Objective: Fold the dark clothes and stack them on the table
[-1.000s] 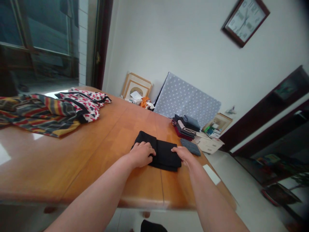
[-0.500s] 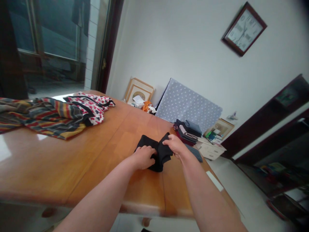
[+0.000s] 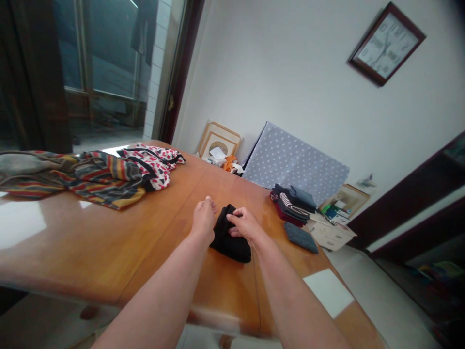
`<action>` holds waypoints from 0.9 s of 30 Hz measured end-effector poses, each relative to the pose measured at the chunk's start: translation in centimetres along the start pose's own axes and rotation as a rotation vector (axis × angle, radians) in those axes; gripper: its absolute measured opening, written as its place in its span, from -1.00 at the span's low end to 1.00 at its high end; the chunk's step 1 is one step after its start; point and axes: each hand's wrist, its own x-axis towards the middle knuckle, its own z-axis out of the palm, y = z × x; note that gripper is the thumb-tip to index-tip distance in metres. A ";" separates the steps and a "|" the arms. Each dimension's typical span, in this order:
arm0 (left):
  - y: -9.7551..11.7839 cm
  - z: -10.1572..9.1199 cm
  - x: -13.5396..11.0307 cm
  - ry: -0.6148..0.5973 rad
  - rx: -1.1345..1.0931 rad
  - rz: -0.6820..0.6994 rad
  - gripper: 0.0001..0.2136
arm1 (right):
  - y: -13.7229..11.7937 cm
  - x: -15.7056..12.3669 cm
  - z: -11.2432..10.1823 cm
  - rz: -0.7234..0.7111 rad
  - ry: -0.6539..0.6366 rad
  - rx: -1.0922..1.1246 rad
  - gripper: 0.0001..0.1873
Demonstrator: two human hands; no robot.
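Under the gripping right hand (image 3: 244, 224), black cloth (image 3: 232, 246) lies partly hidden

Black cloth (image 3: 230, 240) now folded smaller; right hand (image 3: 244, 224) crossed toward left hand (image 3: 203, 219)

White wall (image 3: 290, 72) w/ a clock (image 3: 387, 43) top right, dark-framed window (image 3: 105, 63) far left, daylight glare on the glossy wood worktop (image 3: 109, 242). Polka-dot board (image 3: 294, 160) & pic frames (image 3: 218, 140) lean on the far wall; dark cabinet (image 3: 417, 194) right, pale floor (image 3: 381, 291).

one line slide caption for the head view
On a wooden table, right hand grips a folded black cloth, left hand against its edge; stack of folded clothes nearby
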 end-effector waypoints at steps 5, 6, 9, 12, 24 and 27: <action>-0.3 0.0 0.5 0.039 -0.006 0.019 -0.66 | 0.6 0.5 -1.5 -0.044 0.129 0.081 -0.86; -0.4 0.0 0.5 0.047 -0.004 0.021 -0.65 | 0.9 0.7 -2.0 -0.073 0.176 0.021 -0.86; -0.5 0.0 0.7 0.066 -0.004 0.023 -0.65 | 2.2 1.1 -2.7 -0.230 0.246 -0.271 -0.80; -0.7 -0.1 0.8 0.059 -0.007 0.038 -0.64 | 3.0 1.3 -1.8 -0.416 0.196 -0.542 -0.67; -0.8 0.2 0.4 0.019 0.046 0.070 -0.74 | 3.6 1.9 3.5 -0.421 -0.075 -0.735 -0.44; -0.7 0.2 0.1 -0.001 0.080 0.102 -0.75 | 3.2 2.1 1.7 -0.426 -0.028 -0.498 -0.49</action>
